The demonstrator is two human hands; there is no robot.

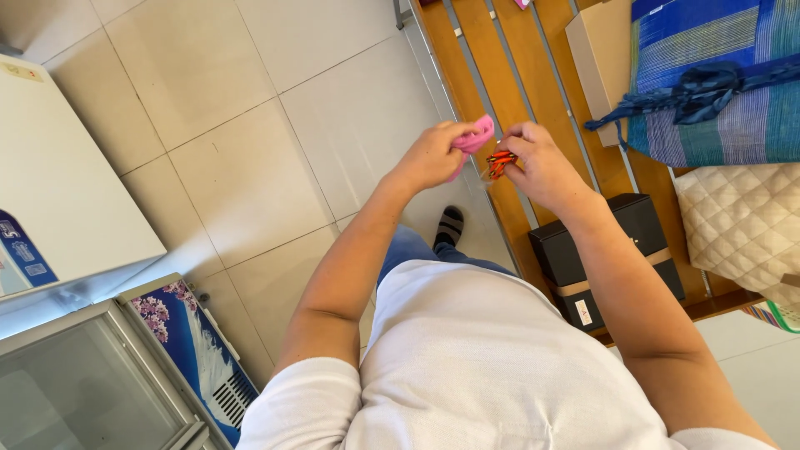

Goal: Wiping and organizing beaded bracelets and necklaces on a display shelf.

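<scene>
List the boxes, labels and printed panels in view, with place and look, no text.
Black boxes: two stacked on the slatted bench, tan band between, small white label on the lower one.
Cardboard box: plain tan, top of bench beside the striped blue bundle.
Sticker: blue, on the white cabinet, left edge.
Printed panel: blue with pink blossoms, on the freezer, lower left.

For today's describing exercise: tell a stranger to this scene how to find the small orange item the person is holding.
Start at the wooden slatted bench along the tiled floor. Above its near end the person's two hands meet: the left hand grips a pink cloth, the right hand pinches the small orange-and-black item. It alone is striped orange, touching the plain pink cloth.
</scene>
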